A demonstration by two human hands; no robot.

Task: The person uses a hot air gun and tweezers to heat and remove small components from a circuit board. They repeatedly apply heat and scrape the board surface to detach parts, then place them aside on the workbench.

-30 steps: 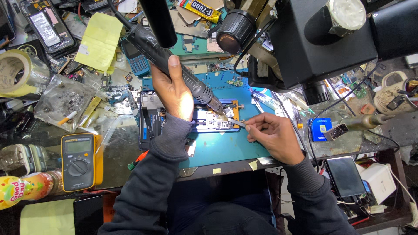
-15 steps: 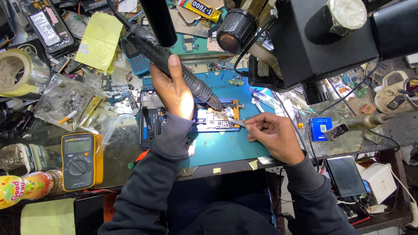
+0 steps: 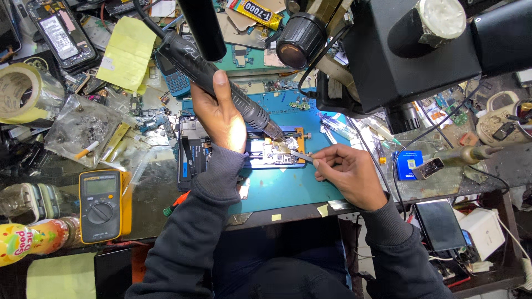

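My left hand (image 3: 221, 113) grips a black hot-air handpiece (image 3: 194, 61), its metal nozzle (image 3: 272, 129) angled down at a small circuit board (image 3: 272, 154) clamped in a holder on the blue mat (image 3: 282, 191). My right hand (image 3: 349, 174) pinches thin metal tweezers (image 3: 302, 156) whose tips touch the board's right side. Both sleeves are dark grey.
A black microscope head (image 3: 410, 55) hangs over the mat's upper right. A yellow multimeter (image 3: 101, 204) lies at left, with a tape roll (image 3: 19, 91), a plastic bag of parts (image 3: 83, 130), a phone (image 3: 58, 34) and yellow paper (image 3: 128, 52). A soldering iron (image 3: 454, 159) rests at right.
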